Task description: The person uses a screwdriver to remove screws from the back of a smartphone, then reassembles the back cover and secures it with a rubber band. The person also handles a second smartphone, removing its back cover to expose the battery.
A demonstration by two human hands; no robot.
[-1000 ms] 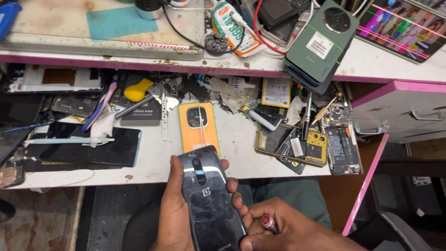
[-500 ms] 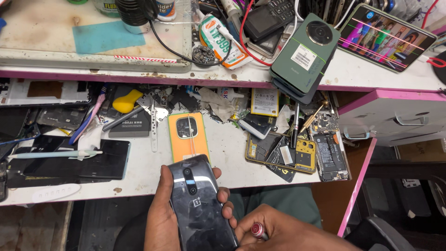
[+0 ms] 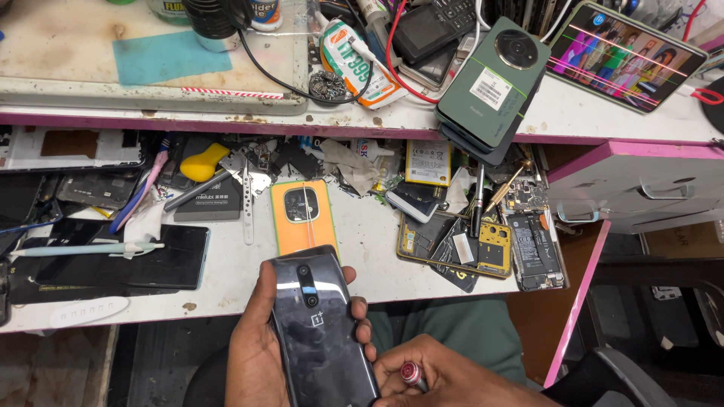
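Gripping a dark grey phone [image 3: 320, 339] back-up in the left hand [image 3: 260, 354], fingers wrapping both edges, just below the worktop [image 3: 362, 249] edge; pinching a small red-tipped tool [image 3: 411, 374] in the right hand [image 3: 452, 377], fingers curling closed; lying just beyond, an orange phone [image 3: 303, 215].

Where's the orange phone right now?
The orange phone lies camera-side up on the lower bench shelf, centre-left in the head view, just beyond the dark phone held in the left hand.
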